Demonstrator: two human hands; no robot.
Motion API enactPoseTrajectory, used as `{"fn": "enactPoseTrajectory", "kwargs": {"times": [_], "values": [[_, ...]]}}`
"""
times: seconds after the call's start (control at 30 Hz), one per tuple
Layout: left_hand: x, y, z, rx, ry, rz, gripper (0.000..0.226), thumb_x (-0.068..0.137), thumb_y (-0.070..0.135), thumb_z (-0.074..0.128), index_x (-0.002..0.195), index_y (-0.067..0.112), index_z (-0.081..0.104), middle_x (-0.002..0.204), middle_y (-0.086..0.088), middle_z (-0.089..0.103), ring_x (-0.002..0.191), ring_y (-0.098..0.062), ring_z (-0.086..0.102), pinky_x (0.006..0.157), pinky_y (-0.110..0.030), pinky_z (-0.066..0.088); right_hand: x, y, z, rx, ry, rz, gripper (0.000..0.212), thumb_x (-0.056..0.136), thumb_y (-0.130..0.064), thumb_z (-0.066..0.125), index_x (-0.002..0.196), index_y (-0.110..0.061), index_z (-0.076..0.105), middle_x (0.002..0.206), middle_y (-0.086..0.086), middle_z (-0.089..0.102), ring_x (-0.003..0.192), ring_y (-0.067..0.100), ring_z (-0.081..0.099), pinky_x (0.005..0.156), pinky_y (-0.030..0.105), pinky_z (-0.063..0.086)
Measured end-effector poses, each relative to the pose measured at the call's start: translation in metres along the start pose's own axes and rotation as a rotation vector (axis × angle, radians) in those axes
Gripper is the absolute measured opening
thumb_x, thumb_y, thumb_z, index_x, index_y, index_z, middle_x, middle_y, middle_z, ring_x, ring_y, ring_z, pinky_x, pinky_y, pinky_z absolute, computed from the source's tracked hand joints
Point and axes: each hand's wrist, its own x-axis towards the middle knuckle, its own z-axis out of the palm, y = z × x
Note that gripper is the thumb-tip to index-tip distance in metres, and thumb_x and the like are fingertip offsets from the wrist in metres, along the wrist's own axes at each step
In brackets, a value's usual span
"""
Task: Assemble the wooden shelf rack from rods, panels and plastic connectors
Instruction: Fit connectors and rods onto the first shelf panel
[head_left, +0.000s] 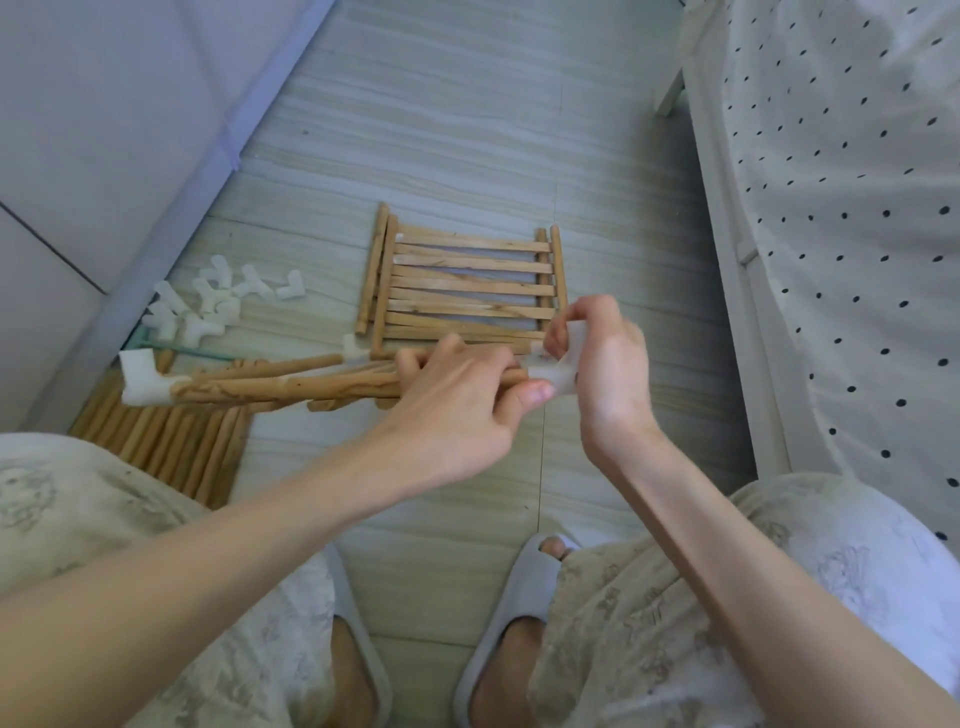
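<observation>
My left hand (457, 410) grips a bundle of wooden rods (291, 387) held level above the floor, thumb near their right end. A white plastic connector (143, 382) caps the left end of the bundle. My right hand (597, 364) pinches another white connector (558, 376) right at the rods' right end. A slatted wooden panel (467, 286) lies flat on the floor just beyond both hands. Loose white connectors (208, 301) are scattered on the floor to the left.
More wooden rods (171, 447) lie in a stack by my left knee. A grey cabinet (104, 156) lines the left side. A bed with a dotted cover (841, 234) stands on the right. My slippered feet (509, 613) are below.
</observation>
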Motion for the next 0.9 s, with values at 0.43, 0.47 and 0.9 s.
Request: {"fn": "enactPoseTrajectory", "kwargs": {"times": [0.43,0.47,0.9], "values": [[-0.037,-0.012,0.038,-0.073,-0.002,-0.037,0.019,0.091,0.046,0.046,0.088,0.027,0.046,0.077,0.020,0.039,0.092,-0.009,0.028,0.078,-0.033,0.016,-0.042,0.047,-0.003,-0.105,0.023,-0.174,0.027,0.077,-0.022,0.031,0.055,-0.009,0.040,0.057,-0.002,0.043,0.057,0.005,0.039,0.058,0.009,0.035],[-0.038,-0.013,0.040,-0.066,0.007,-0.043,0.019,0.091,0.045,0.046,0.087,0.027,0.046,0.077,0.020,0.039,0.093,-0.009,0.029,0.078,-0.033,0.016,-0.042,0.050,-0.001,-0.102,0.033,-0.176,0.027,0.077,-0.022,0.031,0.055,-0.010,0.040,0.057,-0.003,0.043,0.057,0.005,0.040,0.058,0.009,0.035],[-0.039,-0.025,0.050,0.039,-0.008,-0.063,0.022,0.091,0.045,0.046,0.078,0.028,0.047,0.082,0.015,0.049,0.091,-0.007,0.029,0.072,-0.030,0.008,-0.045,0.073,0.008,-0.069,0.074,-0.150,0.027,0.079,-0.018,0.029,0.055,-0.014,0.041,0.056,0.000,0.042,0.055,0.005,0.039,0.055,0.013,0.032]]}}
